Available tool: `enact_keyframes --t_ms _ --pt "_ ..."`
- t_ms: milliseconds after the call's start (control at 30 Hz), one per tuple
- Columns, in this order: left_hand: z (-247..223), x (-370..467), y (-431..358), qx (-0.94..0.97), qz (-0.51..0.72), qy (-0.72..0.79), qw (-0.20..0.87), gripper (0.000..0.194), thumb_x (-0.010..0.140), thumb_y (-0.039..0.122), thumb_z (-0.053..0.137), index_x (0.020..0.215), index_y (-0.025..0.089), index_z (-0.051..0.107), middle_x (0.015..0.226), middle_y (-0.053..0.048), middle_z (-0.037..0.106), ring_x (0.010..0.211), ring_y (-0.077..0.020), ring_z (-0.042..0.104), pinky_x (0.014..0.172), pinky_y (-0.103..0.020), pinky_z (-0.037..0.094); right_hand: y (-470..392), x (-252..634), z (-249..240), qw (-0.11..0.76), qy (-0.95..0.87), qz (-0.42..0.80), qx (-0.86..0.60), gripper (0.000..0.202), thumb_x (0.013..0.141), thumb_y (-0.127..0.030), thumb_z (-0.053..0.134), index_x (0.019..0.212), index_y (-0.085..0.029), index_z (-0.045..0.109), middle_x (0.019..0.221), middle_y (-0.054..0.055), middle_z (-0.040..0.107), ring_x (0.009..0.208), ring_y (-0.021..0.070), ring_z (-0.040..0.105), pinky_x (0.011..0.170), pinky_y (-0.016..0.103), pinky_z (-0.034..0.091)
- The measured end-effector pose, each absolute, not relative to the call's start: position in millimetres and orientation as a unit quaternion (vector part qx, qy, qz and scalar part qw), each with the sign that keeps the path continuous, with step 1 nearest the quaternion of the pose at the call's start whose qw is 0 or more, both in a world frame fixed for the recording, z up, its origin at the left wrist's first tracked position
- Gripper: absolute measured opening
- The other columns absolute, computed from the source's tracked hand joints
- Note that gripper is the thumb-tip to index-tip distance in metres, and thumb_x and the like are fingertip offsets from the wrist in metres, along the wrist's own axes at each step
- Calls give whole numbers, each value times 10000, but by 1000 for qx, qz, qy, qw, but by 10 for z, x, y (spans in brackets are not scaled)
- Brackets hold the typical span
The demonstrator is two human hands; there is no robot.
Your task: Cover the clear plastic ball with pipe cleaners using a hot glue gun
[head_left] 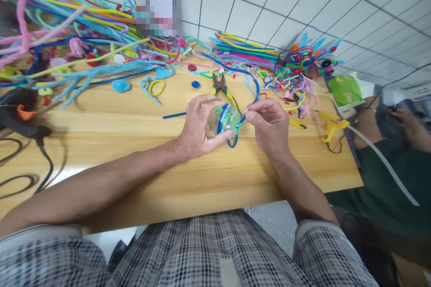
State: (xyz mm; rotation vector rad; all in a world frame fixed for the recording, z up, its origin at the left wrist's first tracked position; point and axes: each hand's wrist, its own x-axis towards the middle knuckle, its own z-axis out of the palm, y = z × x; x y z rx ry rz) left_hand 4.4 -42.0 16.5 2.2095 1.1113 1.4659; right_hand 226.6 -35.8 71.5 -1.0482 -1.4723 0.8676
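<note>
My left hand (198, 128) is wrapped round a clear, rounded plastic piece (213, 124) with blue, light blue and green strips on it; it looks like part of a bottle. Between the thumb and fingers of my right hand (269, 123) is a blue pipe cleaner (256, 85). It arcs up and back to the left, and its near end meets the clear piece. A small blue loop (232, 142) hangs below that piece. Just behind my hands lie pliers (220, 84) with yellow-green handles, partly hidden. A short blue pipe cleaner (174, 115) sticks out left of my left hand.
Bundles of coloured pipe cleaners (81, 13) cover the table's far left, more (245, 51) lie at the back. Right are a yellow glue gun (332, 125), a yellow cutter (297, 124) and a decorated figure (308, 60). A black tool (23, 114) with a cord lies left. Another person's arm (367, 121) is at right.
</note>
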Motion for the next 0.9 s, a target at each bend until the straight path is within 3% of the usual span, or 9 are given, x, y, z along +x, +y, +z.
enact_keyframes --t_ms 100,267,433,667,900 --pt "-3 63 -354 757 493 392 174 812 990 684 797 1599 263 464 1668 -206 571 1592 -401 550 1313 -671 480 -288 2283 784 522 -640 361 -434 422 875 -685 937 964 -312 760 861 -22 779 770 169 739 727 325 636" --pt "-69 125 -353 797 445 333 238 774 1035 663 771 1641 284 474 1668 -207 594 1597 -410 567 1288 -696 522 -297 2265 811 490 -657 384 -424 347 904 -607 943 972 -307 782 876 -18 778 770 163 714 725 324 621" --pt "-23 135 -348 808 442 311 233 817 1023 710 778 1657 289 480 1628 -200 637 1539 -402 622 1249 -657 559 -368 2260 731 472 -650 403 -437 342 903 -605 937 962 -305 784 842 -18 759 748 170 683 724 341 624" --pt "65 95 -286 800 433 357 212 801 1012 700 802 1635 286 516 1559 -164 675 1475 -368 651 1230 -597 566 -270 2293 728 489 -643 425 -409 219 938 -475 929 959 -300 799 874 -25 788 767 153 718 731 311 629" --pt "89 158 -215 798 407 397 201 983 874 902 809 1593 283 552 1539 -177 662 1456 -397 643 1223 -628 561 -79 2298 752 497 -636 466 -362 221 906 -417 952 950 -259 803 893 -25 818 804 150 761 749 288 656"
